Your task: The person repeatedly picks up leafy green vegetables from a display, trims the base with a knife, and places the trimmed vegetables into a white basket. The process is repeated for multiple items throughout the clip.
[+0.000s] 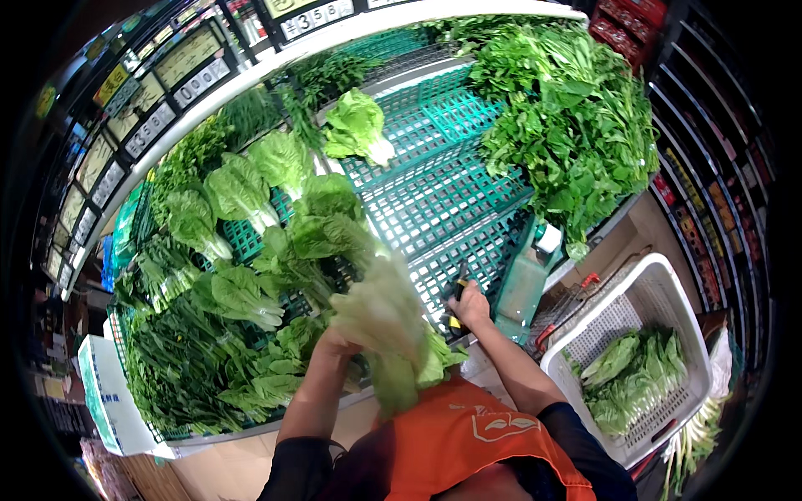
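My left hand [341, 338] grips a leafy lettuce head [387, 313] close in front of my orange apron. The lettuce is blurred and covers most of my fingers. In my right hand [473, 305] is a hand tool with black and yellow handles [460, 289], held over the green plastic grid crates [438, 200]. Whether its jaws are apart cannot be made out. Left of the bare grid lie several lettuce heads, among them a pale one [235, 188] and a darker one [329, 213]. A single lettuce [357, 125] rests farther back.
A clear plastic bottle [523, 282] with a white cap lies right of my right hand. Bunched leafy greens [564, 119] are heaped at the crates' right end, dark greens [188, 357] at the left. A white basket [664, 282] holding lettuce stands at right. Price signs [194, 81] line the back.
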A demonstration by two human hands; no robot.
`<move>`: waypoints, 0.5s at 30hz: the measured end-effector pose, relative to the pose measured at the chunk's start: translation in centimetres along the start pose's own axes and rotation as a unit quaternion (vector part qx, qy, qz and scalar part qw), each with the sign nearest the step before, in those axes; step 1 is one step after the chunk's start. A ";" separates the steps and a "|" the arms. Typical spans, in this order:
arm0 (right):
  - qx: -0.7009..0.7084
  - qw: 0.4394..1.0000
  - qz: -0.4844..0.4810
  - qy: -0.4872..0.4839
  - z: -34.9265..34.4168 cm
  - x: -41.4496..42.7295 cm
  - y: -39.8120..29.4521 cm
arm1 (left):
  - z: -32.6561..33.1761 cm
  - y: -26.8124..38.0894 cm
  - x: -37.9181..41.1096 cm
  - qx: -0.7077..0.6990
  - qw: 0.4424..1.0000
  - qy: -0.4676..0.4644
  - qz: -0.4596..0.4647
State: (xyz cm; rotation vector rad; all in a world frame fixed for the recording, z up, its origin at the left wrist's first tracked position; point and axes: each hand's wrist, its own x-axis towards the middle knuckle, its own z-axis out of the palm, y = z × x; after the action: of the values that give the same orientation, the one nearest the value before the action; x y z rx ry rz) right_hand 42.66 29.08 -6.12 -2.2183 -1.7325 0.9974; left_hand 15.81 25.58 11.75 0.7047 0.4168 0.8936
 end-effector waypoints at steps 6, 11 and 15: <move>0.507 0.861 0.037 -0.018 -8.0 -7.6 3.1 | -1.9 -5.1 5.0 0.215 0.964 -0.085 -0.128; 0.436 0.890 -0.062 0.117 -21.7 -21.1 5.6 | 10.0 -7.1 9.1 0.175 0.978 -0.108 -0.040; 0.079 0.905 -0.261 0.326 -26.2 -30.3 9.6 | 15.1 -13.1 12.8 0.343 0.930 -0.132 0.013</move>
State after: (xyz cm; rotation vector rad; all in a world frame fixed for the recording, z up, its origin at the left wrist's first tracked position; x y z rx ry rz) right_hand 62.33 5.61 21.37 -1.5686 -1.6796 0.2158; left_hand 39.51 24.79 12.51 1.4606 0.4805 0.6534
